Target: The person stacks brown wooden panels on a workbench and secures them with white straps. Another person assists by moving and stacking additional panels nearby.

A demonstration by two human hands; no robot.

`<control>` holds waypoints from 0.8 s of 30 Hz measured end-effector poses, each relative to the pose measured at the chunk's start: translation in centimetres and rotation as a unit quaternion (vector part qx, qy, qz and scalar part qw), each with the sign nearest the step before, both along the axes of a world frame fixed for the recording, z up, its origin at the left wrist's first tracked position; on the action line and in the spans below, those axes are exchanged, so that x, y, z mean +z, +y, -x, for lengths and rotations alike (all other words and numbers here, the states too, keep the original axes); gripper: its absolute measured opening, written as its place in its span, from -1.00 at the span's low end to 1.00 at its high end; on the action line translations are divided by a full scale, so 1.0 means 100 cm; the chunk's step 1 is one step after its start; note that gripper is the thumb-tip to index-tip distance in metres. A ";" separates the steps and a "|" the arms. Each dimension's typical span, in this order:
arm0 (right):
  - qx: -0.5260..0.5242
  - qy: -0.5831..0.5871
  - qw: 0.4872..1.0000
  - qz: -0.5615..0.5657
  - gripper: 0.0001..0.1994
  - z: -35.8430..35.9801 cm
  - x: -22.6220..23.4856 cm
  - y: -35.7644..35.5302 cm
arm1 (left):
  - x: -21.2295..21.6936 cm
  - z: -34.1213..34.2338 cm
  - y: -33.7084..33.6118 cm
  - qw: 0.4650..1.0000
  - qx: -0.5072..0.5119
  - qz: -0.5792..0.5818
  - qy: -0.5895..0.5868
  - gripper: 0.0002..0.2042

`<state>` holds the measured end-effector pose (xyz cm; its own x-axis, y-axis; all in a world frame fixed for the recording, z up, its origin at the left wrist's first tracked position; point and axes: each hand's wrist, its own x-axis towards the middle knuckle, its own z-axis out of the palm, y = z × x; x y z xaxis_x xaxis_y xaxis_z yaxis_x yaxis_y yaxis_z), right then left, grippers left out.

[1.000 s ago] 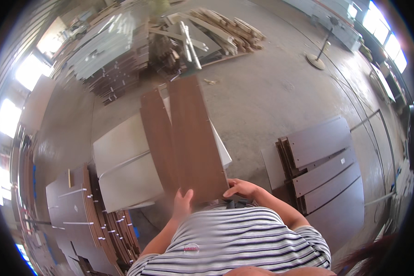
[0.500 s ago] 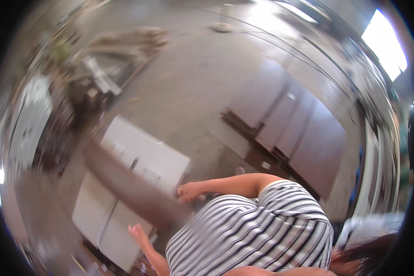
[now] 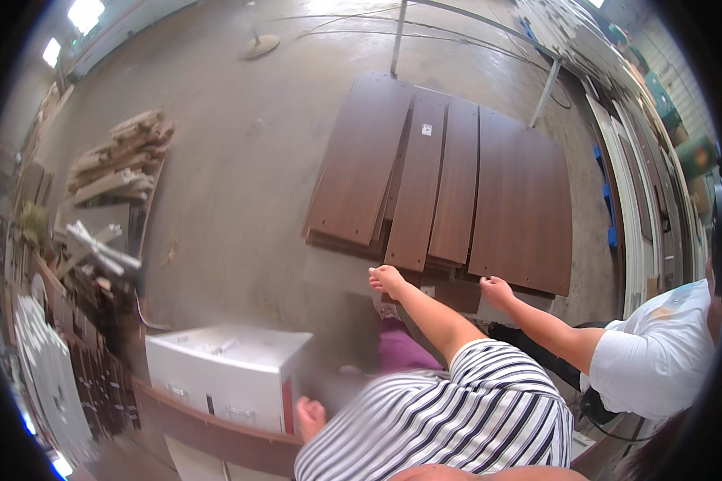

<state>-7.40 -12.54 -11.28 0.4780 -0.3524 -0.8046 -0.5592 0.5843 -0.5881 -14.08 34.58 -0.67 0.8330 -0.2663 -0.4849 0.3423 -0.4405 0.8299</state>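
The left hand (image 3: 310, 418) is seen low beside the striped shirt (image 3: 457, 417), its fingers curled shut and resting against the top edge of a long brown board (image 3: 217, 429) that runs below a white cabinet (image 3: 225, 373); whether the board is truly gripped cannot be told. The right hand (image 3: 387, 280) is stretched forward, loosely open and holding nothing, just at the near edge of the stack of dark brown panels (image 3: 449, 188) laid flat on the concrete floor (image 3: 241, 160). A second person's hand (image 3: 497, 292), on an arm from a white sleeve (image 3: 650, 353), is held beside the same near edge, well apart from the left hand. Scrap timber (image 3: 116, 156) is piled at the floor's far left.
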 end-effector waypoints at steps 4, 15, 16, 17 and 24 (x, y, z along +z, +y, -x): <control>-0.080 0.035 0.996 -0.020 -0.55 -0.047 -0.027 -0.045 | -0.086 0.031 0.034 0.986 -0.100 -0.008 0.131 -0.45; -0.204 0.121 0.971 -0.042 -0.48 -0.095 -0.022 -0.085 | 0.000 -0.028 -0.042 0.955 -0.122 -0.168 0.212 -0.51; -0.208 0.121 0.970 -0.044 -0.49 -0.095 -0.023 -0.085 | 0.000 -0.030 -0.045 0.954 -0.125 -0.169 0.213 -0.51; -0.210 0.124 0.969 -0.046 -0.50 -0.097 -0.024 -0.085 | 0.000 -0.031 -0.047 0.953 -0.129 -0.168 0.215 -0.52; -0.244 0.069 0.965 -0.074 -0.55 -0.102 -0.052 -0.089 | 0.011 -0.054 -0.066 0.947 -0.169 -0.177 0.208 -0.55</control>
<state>2.75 -21.43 -16.49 0.1688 -0.3848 -0.9074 -0.2644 0.8692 -0.4178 -8.69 28.03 0.44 0.4461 -0.2430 -0.8614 0.3975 -0.8085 0.4340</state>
